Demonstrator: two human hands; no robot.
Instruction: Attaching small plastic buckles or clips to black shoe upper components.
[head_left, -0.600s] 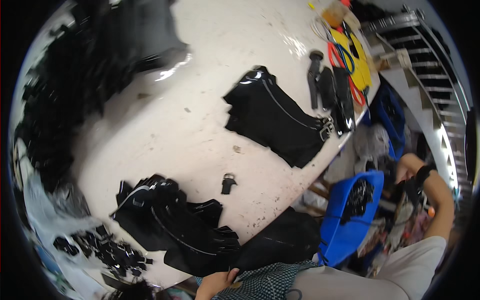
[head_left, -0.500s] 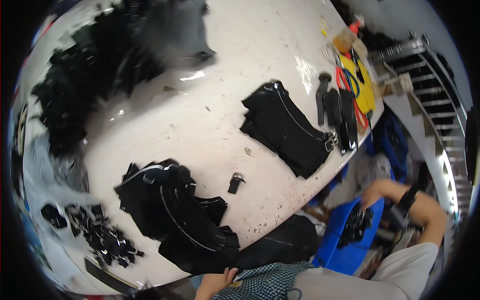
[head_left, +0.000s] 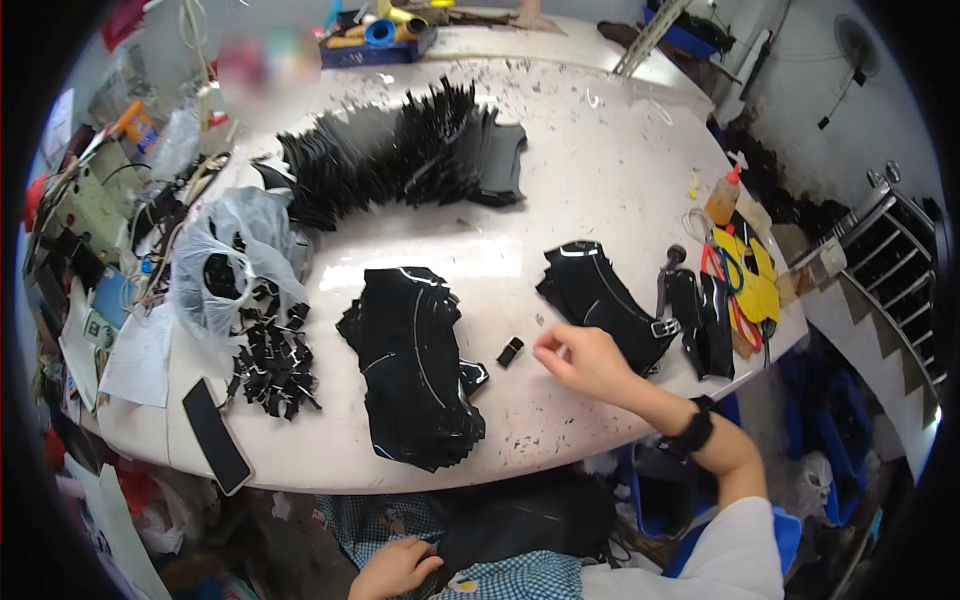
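Note:
My right hand (head_left: 590,362) is over the table with its fingertips pinched together; whatever may be in them is hidden. Just left of the fingertips lies a small black tab (head_left: 510,352). Below and behind this hand spreads a stack of curved black panels (head_left: 605,300) with a metal buckle (head_left: 664,327) at its near end. A second stack of black panels (head_left: 415,370) with pale stitched lines lies left of the tab. My left hand (head_left: 398,568) rests low on my lap, fingers laid on checkered cloth (head_left: 520,575) beside a black sheet (head_left: 530,520).
A long row of black pieces (head_left: 400,150) stands at the back. On the left are a plastic bag (head_left: 215,285), a pile of small black tabs (head_left: 275,365) and a phone (head_left: 217,437). Tools and yellow-handled scissors (head_left: 745,275) lie right; blue bins (head_left: 660,490) stand below the table edge.
My right hand has come up from the blue bin of small black pieces to above the table. My left hand stays at my lap. The view has swung up, showing more of the table.

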